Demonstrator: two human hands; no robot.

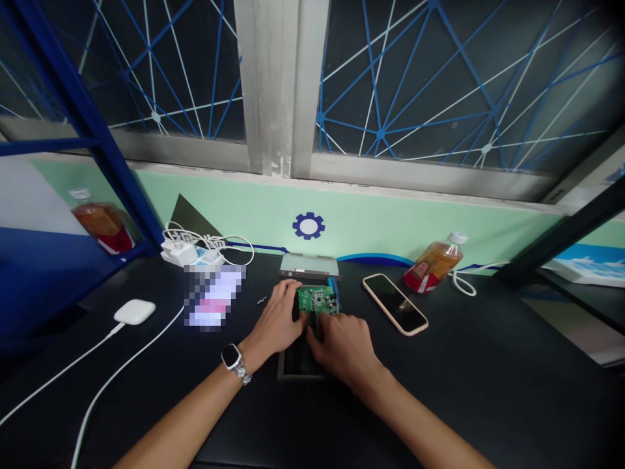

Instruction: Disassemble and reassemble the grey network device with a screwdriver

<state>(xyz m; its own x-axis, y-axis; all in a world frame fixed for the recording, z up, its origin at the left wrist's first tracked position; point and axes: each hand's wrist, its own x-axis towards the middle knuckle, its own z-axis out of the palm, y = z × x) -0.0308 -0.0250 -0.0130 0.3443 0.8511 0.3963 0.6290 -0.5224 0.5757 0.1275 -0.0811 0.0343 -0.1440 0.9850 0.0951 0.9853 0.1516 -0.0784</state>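
Head view now: left hand (279,320) and right hand (349,345), fingers curled, crowd a flat, component-studded green circuit board (318,299), though whether either grips it, I can't tell.

White rounded-square plastic case (135,312) joined to white cable (110,335), white plastic power strip (180,255), black-screened pale-rimmed phone (393,301) near white-capped red-labelled amber plastic bottle (434,262), navy gear emblem (308,226) on pale-green wall (244,212) beneath grey-framed window (420,78)

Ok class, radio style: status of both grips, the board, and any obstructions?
Left grip at green circuit board's left side, right grip at near edge. Board partly hidden by fingers. Phone apart, to the right.
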